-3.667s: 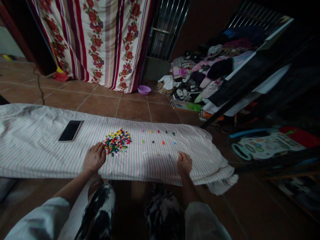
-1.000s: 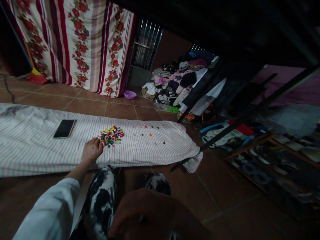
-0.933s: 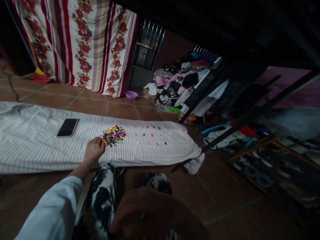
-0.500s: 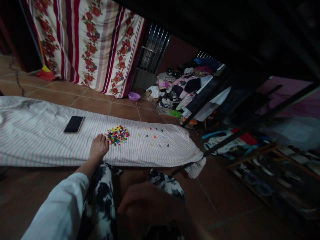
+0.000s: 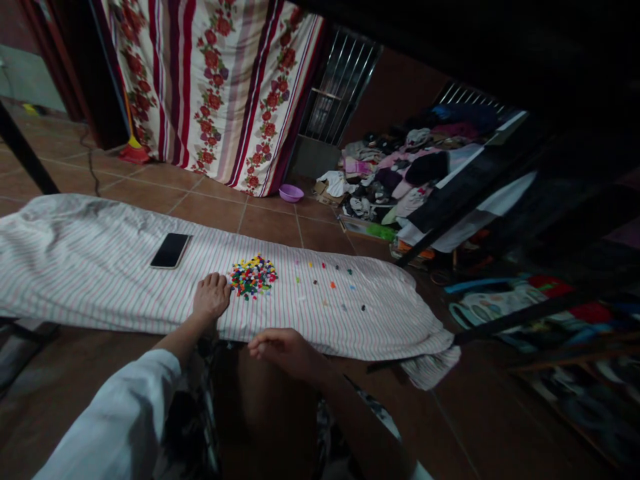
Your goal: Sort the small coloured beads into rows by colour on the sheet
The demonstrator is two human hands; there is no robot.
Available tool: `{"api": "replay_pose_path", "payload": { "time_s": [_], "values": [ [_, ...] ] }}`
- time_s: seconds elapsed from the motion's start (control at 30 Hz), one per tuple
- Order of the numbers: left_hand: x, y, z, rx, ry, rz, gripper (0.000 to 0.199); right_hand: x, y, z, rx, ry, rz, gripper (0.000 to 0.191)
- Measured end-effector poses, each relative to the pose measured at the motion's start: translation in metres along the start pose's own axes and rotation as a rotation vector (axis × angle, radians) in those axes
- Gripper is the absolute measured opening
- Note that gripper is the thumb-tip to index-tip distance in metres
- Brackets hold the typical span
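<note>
My left hand (image 5: 212, 295) rests on the striped cloth (image 5: 120, 293), at the left edge of a heap of small colourful pieces (image 5: 253, 276). Its fingers lie flat, with nothing seen in them. Near the cloth's front edge hovers my right hand (image 5: 283, 350), its fingers curled together; whether they hold anything is hidden. Several single pieces are spread in rows right of the heap, among them an orange one (image 5: 333, 285) and a black one (image 5: 363, 307). A dark-screened phone (image 5: 171, 251) lies left of the heap.
Beyond the cloth, a purple basin (image 5: 291, 193) stands on the tiled floor by a floral curtain (image 5: 215, 87). A broom (image 5: 134, 152) is at the left. Piled clothes (image 5: 395, 175) fill the back right, and dark metal bars slant across the right side.
My right hand has moved up and forward to the cloth's front edge and looks less blurred. My left hand stays beside the heap. The view has shifted, so the scene sits further right.
</note>
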State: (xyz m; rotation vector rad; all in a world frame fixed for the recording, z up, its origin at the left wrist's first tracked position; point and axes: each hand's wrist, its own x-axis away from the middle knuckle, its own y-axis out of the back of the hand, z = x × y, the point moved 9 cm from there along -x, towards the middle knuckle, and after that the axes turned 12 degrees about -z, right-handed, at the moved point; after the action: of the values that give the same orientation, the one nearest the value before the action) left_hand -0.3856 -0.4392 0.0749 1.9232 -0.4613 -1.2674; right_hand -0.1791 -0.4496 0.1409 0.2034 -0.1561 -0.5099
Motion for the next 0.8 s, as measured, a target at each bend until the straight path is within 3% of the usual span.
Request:
{"api": "replay_pose_path", "payload": {
  "time_s": [0.17,0.3,0.57,0.8],
  "values": [
    [-0.002,0.004,-0.001,-0.024,-0.008,0.018,0.030,-0.049,0.016,-0.043,0.014,-0.116,-0.098,0.029],
    [-0.002,0.004,-0.002,-0.038,-0.003,0.024,0.030,-0.091,0.024,-0.063,0.086,-0.088,-0.193,0.020],
    [-0.003,0.001,-0.001,-0.048,0.008,0.033,0.031,-0.153,0.037,-0.057,0.548,0.146,-0.330,0.030],
    [-0.003,0.001,0.000,-0.060,0.014,0.015,0.031,-0.183,0.043,-0.065,0.750,0.122,-0.380,0.033]
  ]
}}
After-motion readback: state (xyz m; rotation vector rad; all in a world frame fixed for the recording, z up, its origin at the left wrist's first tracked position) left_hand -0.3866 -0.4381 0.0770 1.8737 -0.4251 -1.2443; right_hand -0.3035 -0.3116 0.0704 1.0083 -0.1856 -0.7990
